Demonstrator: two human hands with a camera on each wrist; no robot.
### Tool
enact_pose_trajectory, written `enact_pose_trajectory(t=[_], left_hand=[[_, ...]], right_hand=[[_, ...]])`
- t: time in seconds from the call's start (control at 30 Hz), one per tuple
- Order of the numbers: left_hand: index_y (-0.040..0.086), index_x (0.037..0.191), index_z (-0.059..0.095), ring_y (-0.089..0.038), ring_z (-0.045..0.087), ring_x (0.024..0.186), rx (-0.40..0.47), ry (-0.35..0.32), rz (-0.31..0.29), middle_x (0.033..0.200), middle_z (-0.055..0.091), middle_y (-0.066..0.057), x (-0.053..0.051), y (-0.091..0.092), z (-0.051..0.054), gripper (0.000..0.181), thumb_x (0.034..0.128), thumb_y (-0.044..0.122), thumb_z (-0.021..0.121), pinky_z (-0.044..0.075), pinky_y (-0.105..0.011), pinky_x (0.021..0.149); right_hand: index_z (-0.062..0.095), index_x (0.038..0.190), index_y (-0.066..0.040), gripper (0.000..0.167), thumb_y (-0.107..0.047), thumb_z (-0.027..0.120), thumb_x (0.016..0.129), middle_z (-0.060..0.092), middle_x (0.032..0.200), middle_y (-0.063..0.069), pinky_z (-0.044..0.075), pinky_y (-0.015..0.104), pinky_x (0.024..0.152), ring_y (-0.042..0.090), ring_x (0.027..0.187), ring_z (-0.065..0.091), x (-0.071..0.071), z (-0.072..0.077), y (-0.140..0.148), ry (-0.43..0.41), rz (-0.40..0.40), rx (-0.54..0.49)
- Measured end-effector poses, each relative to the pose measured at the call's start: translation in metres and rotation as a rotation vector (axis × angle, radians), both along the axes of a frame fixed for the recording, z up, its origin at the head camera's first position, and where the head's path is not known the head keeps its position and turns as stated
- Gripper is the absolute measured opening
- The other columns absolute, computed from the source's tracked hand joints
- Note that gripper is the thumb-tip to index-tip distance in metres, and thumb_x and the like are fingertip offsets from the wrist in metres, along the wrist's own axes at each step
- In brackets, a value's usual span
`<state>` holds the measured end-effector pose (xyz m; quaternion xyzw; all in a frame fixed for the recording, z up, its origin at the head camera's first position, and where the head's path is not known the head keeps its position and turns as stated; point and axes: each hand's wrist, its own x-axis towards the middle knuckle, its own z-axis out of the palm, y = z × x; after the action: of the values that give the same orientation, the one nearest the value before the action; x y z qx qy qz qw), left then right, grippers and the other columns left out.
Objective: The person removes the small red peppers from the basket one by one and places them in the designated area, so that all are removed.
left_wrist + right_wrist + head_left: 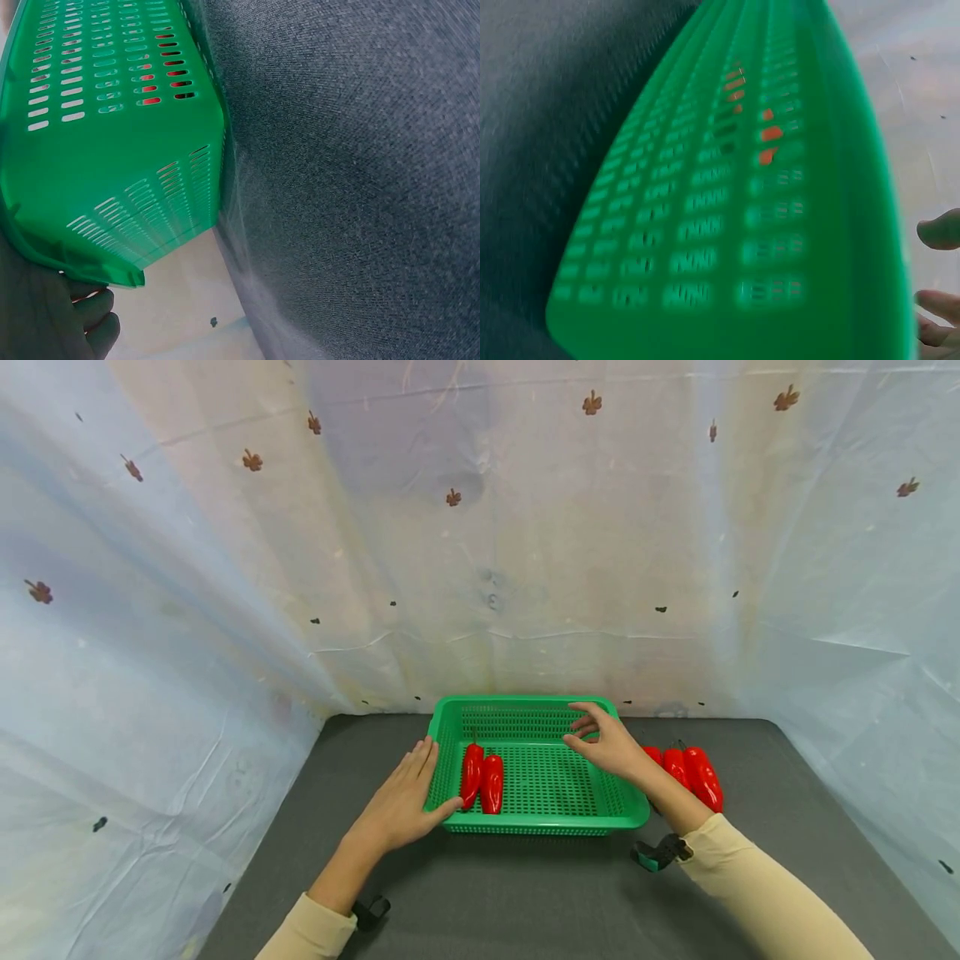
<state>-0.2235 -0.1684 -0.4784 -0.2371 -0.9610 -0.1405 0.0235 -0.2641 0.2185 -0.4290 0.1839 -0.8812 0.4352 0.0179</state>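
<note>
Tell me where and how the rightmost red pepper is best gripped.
Probably across the middle of the rightmost pepper, coming from above and the right: its long body lies on the dark table, narrow from side to side, and the neighbouring pepper crowds its left.

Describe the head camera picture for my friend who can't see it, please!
Two red peppers lie at the left in a green basket on a dark table. A person's left hand is at the basket's left edge, and the right hand, holding nothing, hovers over its right end. More red peppers lie on the table to the right.
</note>
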Motion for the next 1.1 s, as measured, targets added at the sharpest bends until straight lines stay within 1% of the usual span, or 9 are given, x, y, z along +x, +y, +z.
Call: enact_pose_trajectory(t=[0.1,0.2,0.33,0.53,0.63,0.77,0.8,1.03,1.1], left_hand=[[0.002,0.172,0.008,-0.032,0.007,0.167,-0.001,0.001,-0.002,0.18,0.003,-0.016,0.0,0.0,0.0,0.108,0.1028,0.076,0.047,0.013,-0.05,0.135],[0.002,0.172,0.008,-0.033,0.007,0.167,-0.003,0.0,-0.002,0.18,0.004,-0.016,0.0,0.0,0.0,0.108,0.1031,0.076,0.047,0.013,-0.05,0.135],[0.002,0.172,0.008,-0.033,0.007,0.167,-0.006,0.0,0.0,0.18,0.004,-0.017,0.0,0.001,0.0,0.108,0.103,0.076,0.047,0.013,-0.05,0.135],[0.002,0.171,0.009,-0.033,0.008,0.167,0.003,0.0,0.003,0.18,0.005,-0.017,0.0,0.002,0.001,0.108,0.103,0.076,0.048,0.014,-0.05,0.135],[0.001,0.171,0.01,-0.033,0.008,0.167,0.004,0.001,0.003,0.18,0.005,-0.017,0.0,0.002,0.002,0.108,0.1031,0.075,0.048,0.014,-0.051,0.135],[0.002,0.171,0.01,-0.032,0.008,0.167,0.0,0.009,0.005,0.18,0.004,-0.017,-0.001,0.001,0.002,0.108,0.103,0.076,0.047,0.014,-0.05,0.135],[0.001,0.171,0.01,-0.033,0.008,0.167,0.001,0.011,0.005,0.18,0.004,-0.017,-0.002,0.001,0.002,0.108,0.103,0.076,0.047,0.014,-0.05,0.135],[0.001,0.171,0.011,-0.034,0.009,0.166,0.002,0.011,0.01,0.18,0.006,-0.018,-0.001,0.0,0.0,0.108,0.1029,0.076,0.048,0.014,-0.052,0.134],[0.001,0.171,0.011,-0.035,0.009,0.166,0.0,0.013,0.009,0.18,0.007,-0.018,-0.001,0.001,0.0,0.108,0.1029,0.076,0.047,0.015,-0.053,0.134]], right_hand=[[0.037,0.162,0.003,0.068,-0.016,0.071,0.106,0.065,0.13,0.027,0.056,0.056,0.105,0.042,0.12,0.065,0.0,-0.002,-0.009,-0.008,0.02,-0.01],[0.038,0.162,0.002,0.067,-0.017,0.071,0.106,0.067,0.127,0.023,0.057,0.054,0.104,0.04,0.118,0.066,-0.001,-0.006,-0.018,-0.015,0.033,0.001],[0.041,0.16,0.001,0.064,-0.017,0.07,0.106,0.066,0.128,0.025,0.058,0.053,0.102,0.039,0.118,0.066,-0.003,-0.01,-0.029,-0.03,0.059,0.012],[0.044,0.158,0.001,0.061,-0.018,0.07,0.106,0.064,0.131,0.028,0.059,0.051,0.1,0.04,0.119,0.066,-0.005,-0.011,-0.044,-0.075,0.074,0.023],[0.046,0.157,0.002,0.06,-0.02,0.071,0.106,0.065,0.131,0.027,0.06,0.052,0.098,0.04,0.119,0.067,-0.005,-0.012,-0.051,-0.078,0.081,0.041],[0.047,0.157,-0.001,0.061,-0.022,0.072,0.105,0.066,0.132,0.023,0.06,0.052,0.096,0.039,0.119,0.067,-0.008,-0.015,-0.061,-0.091,0.076,0.067],[0.047,0.157,-0.001,0.061,-0.022,0.072,0.105,0.065,0.132,0.024,0.06,0.052,0.095,0.04,0.119,0.067,-0.008,-0.016,-0.063,-0.096,0.078,0.069],[0.047,0.159,-0.006,0.064,-0.025,0.074,0.104,0.062,0.139,0.026,0.06,0.052,0.093,0.039,0.123,0.066,-0.01,-0.02,-0.079,-0.176,0.108,0.071],[0.047,0.158,-0.006,0.064,-0.025,0.075,0.103,0.063,0.139,0.026,0.06,0.052,0.092,0.038,0.122,0.067,-0.01,-0.019,-0.082,-0.183,0.107,0.076]])
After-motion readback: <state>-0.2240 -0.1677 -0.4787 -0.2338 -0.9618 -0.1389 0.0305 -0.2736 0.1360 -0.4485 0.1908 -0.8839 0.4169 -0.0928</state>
